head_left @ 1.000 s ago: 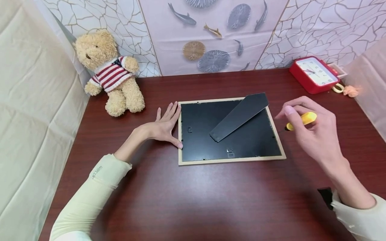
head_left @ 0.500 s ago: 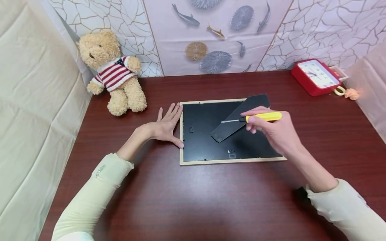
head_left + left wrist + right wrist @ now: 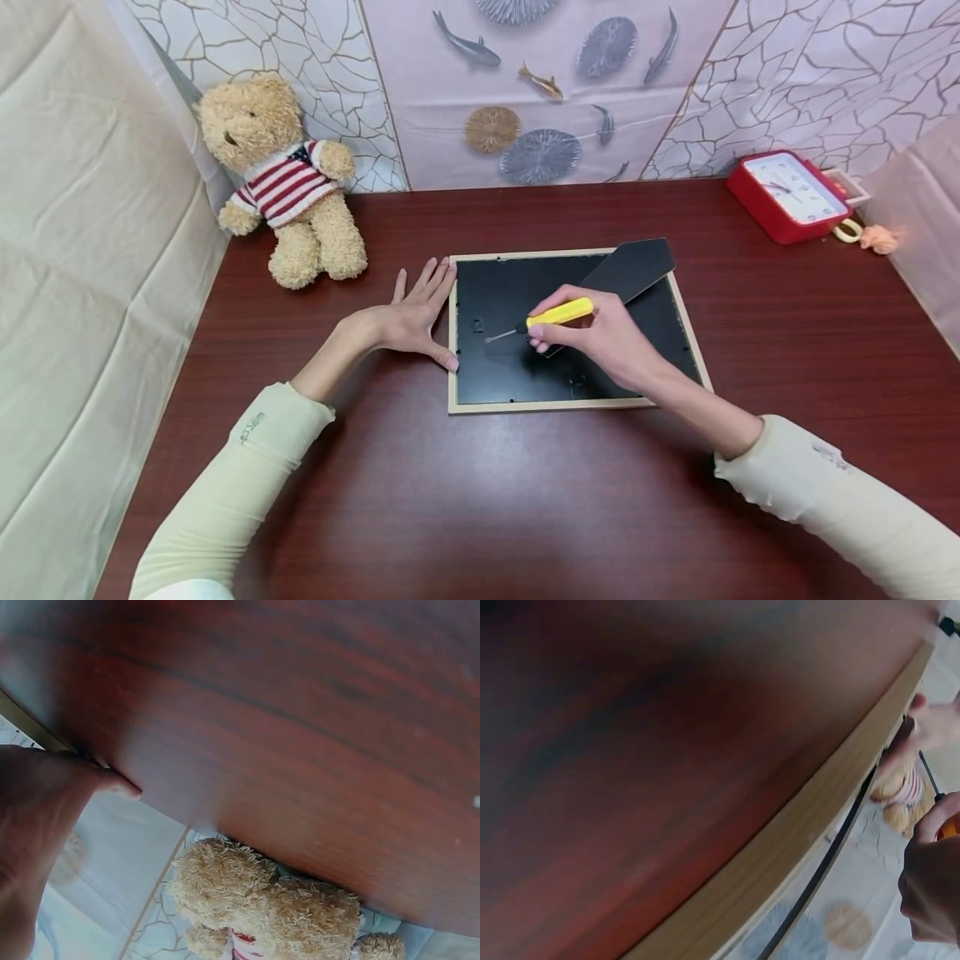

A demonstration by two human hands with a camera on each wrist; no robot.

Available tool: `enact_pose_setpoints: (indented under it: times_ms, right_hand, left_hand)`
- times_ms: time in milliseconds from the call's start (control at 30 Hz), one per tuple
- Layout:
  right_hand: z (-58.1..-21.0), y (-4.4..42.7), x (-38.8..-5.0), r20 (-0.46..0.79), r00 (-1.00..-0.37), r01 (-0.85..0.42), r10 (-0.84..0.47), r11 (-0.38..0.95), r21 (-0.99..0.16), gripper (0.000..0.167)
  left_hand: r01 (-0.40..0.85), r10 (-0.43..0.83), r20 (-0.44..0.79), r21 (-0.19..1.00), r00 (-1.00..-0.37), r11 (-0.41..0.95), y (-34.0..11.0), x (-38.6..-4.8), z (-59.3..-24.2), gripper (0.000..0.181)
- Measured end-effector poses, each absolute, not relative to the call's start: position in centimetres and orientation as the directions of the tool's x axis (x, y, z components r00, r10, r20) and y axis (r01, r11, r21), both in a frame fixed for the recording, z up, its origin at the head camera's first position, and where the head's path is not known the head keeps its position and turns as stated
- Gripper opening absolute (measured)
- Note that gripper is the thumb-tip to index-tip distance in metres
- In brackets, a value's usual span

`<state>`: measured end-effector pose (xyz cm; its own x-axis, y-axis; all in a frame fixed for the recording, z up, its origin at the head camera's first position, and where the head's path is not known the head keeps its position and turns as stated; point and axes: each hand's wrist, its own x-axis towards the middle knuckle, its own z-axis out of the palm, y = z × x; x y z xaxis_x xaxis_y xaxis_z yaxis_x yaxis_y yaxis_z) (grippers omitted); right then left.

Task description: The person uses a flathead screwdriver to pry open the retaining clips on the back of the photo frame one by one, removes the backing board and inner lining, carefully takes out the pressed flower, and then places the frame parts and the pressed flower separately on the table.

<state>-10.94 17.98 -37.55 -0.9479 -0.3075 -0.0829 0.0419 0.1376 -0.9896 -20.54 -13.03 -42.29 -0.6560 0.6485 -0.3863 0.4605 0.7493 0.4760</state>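
A yellow-handled screwdriver (image 3: pixel 564 312) is pinched by the right hand (image 3: pixel 603 337) over the picture frame (image 3: pixel 506 375), which is laid back upward, in front of the rear edge of the tabletop (image 3: pixel 480 500), its left side touched by the wide-spread left hand (image 3: pixel 411 325).

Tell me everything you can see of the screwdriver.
The screwdriver has a bright yellow handle, probably plastic, a black collar and a thin, metallic-looking shaft whose tip looks flattened. The right hand grips it by the handle, its fingers covering part of it. It slants across the black back of the picture frame, tip pointing toward the person's left. Whether the tip touches the back, I can't tell.
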Motion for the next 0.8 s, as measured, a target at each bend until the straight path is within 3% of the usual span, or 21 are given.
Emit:
enact_pose_setpoints:
  times_ms: [467, 800]
  right_hand:
    - [-38.5, 15.0, -10.7, -0.076, -0.93, -0.046, -0.359, 0.319, -0.947, 0.022]
    - [-38.7, 14.3, -10.6, -0.049, -0.944, -0.076, -0.327, 0.361, -0.929, 0.024]
  left_hand:
    - [0.464, 0.644, -0.401, 0.461, -0.652, 0.757, -13.0, -20.6, -42.4, 0.156]
    - [0.475, 0.645, -0.388, 0.449, -0.659, 0.756, -12.9, -20.8, -42.8, 0.157]
